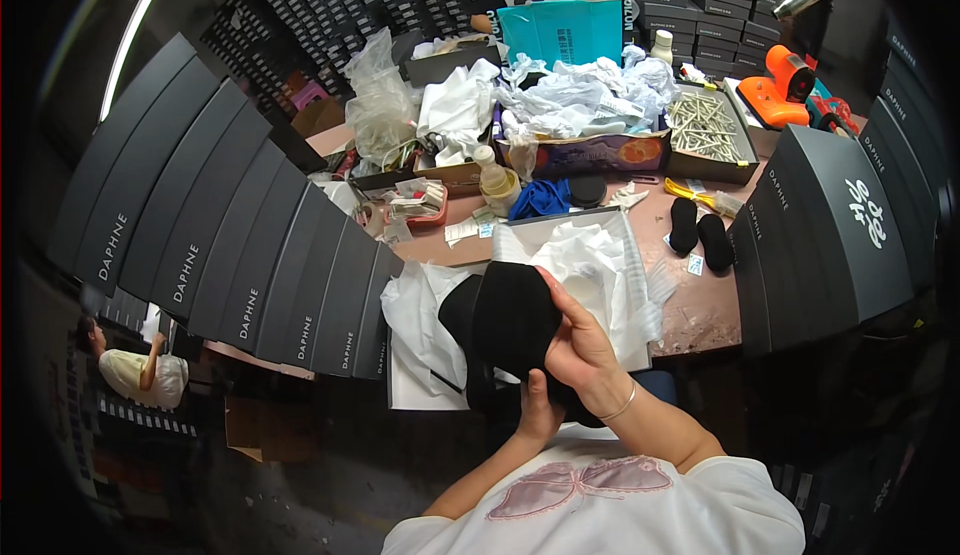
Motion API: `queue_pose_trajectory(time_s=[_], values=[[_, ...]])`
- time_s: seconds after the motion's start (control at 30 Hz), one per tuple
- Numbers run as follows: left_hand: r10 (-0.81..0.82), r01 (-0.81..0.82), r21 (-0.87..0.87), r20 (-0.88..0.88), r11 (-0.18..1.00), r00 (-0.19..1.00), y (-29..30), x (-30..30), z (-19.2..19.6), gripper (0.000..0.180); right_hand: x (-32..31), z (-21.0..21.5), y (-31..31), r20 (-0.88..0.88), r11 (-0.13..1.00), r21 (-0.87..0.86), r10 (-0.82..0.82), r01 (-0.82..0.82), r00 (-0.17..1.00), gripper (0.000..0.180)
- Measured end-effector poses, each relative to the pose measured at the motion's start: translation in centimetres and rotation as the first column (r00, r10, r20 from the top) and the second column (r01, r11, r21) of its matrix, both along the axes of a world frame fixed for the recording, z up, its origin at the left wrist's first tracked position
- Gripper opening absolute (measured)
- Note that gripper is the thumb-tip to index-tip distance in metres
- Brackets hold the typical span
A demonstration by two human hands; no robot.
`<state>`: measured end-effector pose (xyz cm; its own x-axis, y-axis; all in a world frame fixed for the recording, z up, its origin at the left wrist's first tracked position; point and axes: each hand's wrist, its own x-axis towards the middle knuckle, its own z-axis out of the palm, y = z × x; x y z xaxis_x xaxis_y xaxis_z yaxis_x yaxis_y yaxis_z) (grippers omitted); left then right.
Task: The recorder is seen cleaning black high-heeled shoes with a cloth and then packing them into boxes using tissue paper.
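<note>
A black shoe [516, 320], seen by its broad dark surface, is held up in front of my body. My right hand [582, 347] grips its right side, with the thumb and fingers along the edge. From below, my left hand [541, 410] closes round the lower end, thumb upward. A second black shape [458, 310], perhaps the other shoe, shows behind it at the left, partly hidden. Under and beyond the hands stands an open shoe box [640, 285] lined with white tissue paper [585, 255]. More white paper [425, 305] lies in a pale box part [425, 395] at the left.
Tall stacks of dark shoe boxes flank me at left [215, 205] and right [830, 235]. Two small black oblong pieces [684, 227], a glue bottle [497, 185], a blue cloth [541, 200], a paper-filled carton [590, 155] and an orange tape dispenser [778, 95] sit on the table.
</note>
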<state>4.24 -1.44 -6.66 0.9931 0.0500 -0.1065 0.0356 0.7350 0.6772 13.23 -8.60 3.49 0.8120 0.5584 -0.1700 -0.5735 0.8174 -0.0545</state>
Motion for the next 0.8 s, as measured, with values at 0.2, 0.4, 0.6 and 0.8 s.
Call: queue_pose_trajectory(time_s=[0.2, 0.4, 0.6, 0.8], values=[[-0.029, -0.451, 0.618, 0.609, 0.644, 0.793, 7.5, 2.5, 9.4, 0.119, -2.1, 1.3, -3.8, 0.33, 0.961, -0.222, 0.235, -0.167, 0.914, 0.057], [0.031, -0.559, 0.559, 0.69, 0.613, 0.723, 5.3, 1.7, 9.8, 0.069, -3.9, 1.4, -4.6, 0.615, 0.949, -0.283, 0.289, -0.137, 0.734, 0.053], [0.02, -0.645, 0.531, 0.764, 0.55, 0.645, 5.9, 2.0, 10.0, 0.069, -4.0, 2.9, -4.7, 0.717, 0.859, -0.513, 0.43, -0.003, 0.549, 0.049], [-0.128, -0.268, 0.828, 0.373, 0.493, 0.919, 7.1, 1.2, 12.9, 0.053, -4.7, 1.3, -6.9, 0.566, 0.818, -0.544, 0.524, -0.189, 0.636, 0.079]])
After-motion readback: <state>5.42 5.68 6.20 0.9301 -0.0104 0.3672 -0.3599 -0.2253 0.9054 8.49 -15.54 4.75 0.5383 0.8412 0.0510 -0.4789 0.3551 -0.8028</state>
